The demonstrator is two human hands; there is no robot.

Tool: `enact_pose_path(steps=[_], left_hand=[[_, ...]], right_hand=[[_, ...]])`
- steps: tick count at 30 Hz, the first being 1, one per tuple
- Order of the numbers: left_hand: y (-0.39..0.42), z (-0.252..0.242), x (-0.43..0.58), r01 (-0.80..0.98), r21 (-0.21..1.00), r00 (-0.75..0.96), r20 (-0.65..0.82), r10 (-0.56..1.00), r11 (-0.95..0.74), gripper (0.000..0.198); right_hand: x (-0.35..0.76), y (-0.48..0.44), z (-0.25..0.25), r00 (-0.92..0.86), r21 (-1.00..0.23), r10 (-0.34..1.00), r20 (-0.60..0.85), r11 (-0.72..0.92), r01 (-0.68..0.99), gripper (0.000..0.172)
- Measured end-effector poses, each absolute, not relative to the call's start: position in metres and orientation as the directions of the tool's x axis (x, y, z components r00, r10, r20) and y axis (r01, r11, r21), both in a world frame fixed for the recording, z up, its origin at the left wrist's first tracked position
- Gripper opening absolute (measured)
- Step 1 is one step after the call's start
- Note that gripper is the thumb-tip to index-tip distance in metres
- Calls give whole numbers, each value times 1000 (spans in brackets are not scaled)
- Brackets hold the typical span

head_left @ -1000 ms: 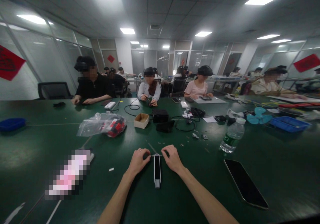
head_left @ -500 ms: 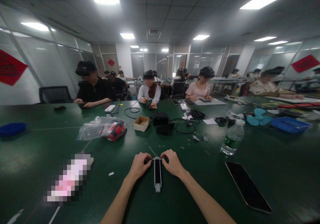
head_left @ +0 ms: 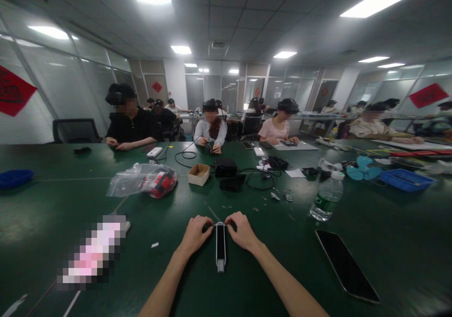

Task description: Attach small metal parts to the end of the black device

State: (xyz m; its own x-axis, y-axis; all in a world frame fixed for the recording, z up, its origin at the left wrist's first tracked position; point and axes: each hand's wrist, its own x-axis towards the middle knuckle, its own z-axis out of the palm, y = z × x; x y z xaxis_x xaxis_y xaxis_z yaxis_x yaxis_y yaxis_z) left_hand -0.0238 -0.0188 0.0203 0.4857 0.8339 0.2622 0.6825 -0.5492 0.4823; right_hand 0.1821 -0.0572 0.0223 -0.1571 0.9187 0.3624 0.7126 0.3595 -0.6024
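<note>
Fingertips (head_left: 209, 226) of the left hand (head_left: 195, 234) and the right hand (head_left: 243, 231) are pressing in from either side on the far end of the slim black device (head_left: 221, 246), both hands curled and closed onto it. Whether some small part is sitting between the fingers is too small to tell.

Judging by this grip, the work is asking for even pressure from both sides, so that the device is not twisting or sliding on the smooth top. The wrists are resting low, which is probably helping. Letting the near end lie flat on the table (head_left: 289, 251) seems wise, since lifting it would be taking away the support.

The device is lying lengthwise, pointing straight away from the person, in the middle of the view just in front of the forearms. It is looking long and narrow, with a dark glossy face, a pale metallic edge around it and a small grey tip at the near end.

Further out, a dark phone (head_left: 346, 266) is lying flat to the right, well apart from the hands, and a water bottle (head_left: 326, 197) is standing beyond it. Tiny loose parts (head_left: 278, 196) are lying scattered beyond the hands. A clear plastic bag (head_left: 143, 180) and an open cardboard box (head_left: 198, 174) are sitting farther back, to the left.
</note>
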Motion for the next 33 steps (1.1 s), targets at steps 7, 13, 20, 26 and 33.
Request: enact_pose_path(steps=[7, 13, 20, 26, 33], left_hand=[[-19, 20, -24, 684, 474, 494, 260, 830, -555, 14], [-19, 18, -23, 683, 463, 503, 263, 823, -565, 14], [-18, 17, -23, 689, 452, 507, 256, 823, -566, 15], [-18, 18, -24, 693, 444, 516, 246, 821, -568, 17], [-17, 16, -24, 681, 432, 529, 267, 805, -591, 22]], right_hand=[[183, -56, 19, -169, -603, 909, 381, 383, 700, 14], [184, -54, 15, -172, -605, 909, 380, 385, 697, 13], [184, -52, 12, -183, -590, 909, 374, 386, 709, 12], [184, -53, 12, -187, -601, 914, 359, 380, 703, 12], [184, -55, 17, -190, -598, 918, 348, 373, 709, 12]])
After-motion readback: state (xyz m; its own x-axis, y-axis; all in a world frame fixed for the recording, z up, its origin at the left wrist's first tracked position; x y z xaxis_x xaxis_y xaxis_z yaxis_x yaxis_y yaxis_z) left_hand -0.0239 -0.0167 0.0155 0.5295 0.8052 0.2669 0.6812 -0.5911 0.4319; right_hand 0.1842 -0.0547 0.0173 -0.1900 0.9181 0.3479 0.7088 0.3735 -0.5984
